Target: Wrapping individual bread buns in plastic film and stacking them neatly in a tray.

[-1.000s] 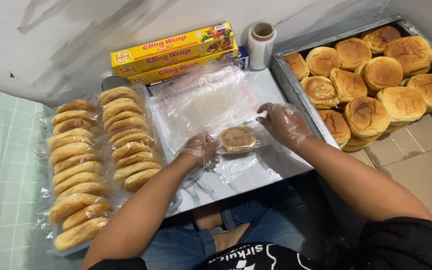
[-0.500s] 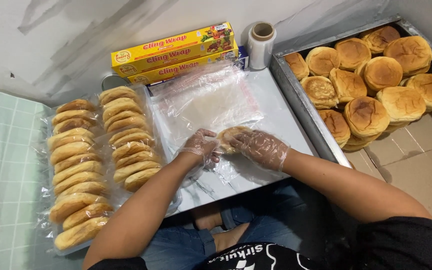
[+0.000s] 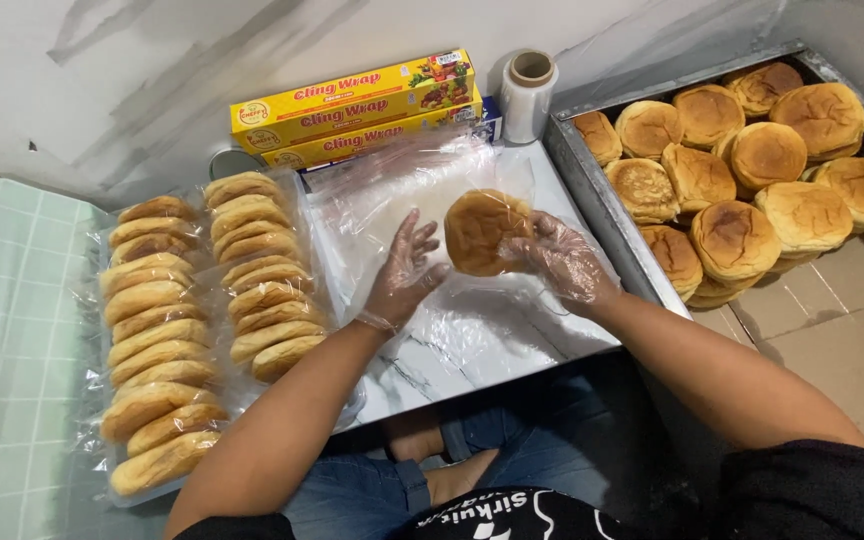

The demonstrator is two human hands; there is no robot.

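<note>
Far left: two rows of wrapped buns (image 3: 167, 330) lie side by side on the left end of the low table (image 3: 472, 350), each one sealed in clear film, stacked edge-on. Left hand (image 3: 404, 275), in a thin clear glove, is raised over the table with fingers spread and loose, palm facing right; fingertips sit at the left edge of the bun (image 3: 482, 232), touching or nearly so, not gripping. The bun is lifted and tilted, top toward the camera, above a sheet of clear film (image 3: 422, 200) spread on the table. Right hand (image 3: 562, 262), also gloved, grasps the bun from its right side, fingers curled round the rim. Behind the film: two long yellow boxes (image 3: 357, 108), stacked, and an upright roll of clear film (image 3: 527, 95) just beside them. Right: a metal tray (image 3: 602, 205) against the table edge, piled with unwrapped round buns (image 3: 752, 180), more than one layer deep.
</note>
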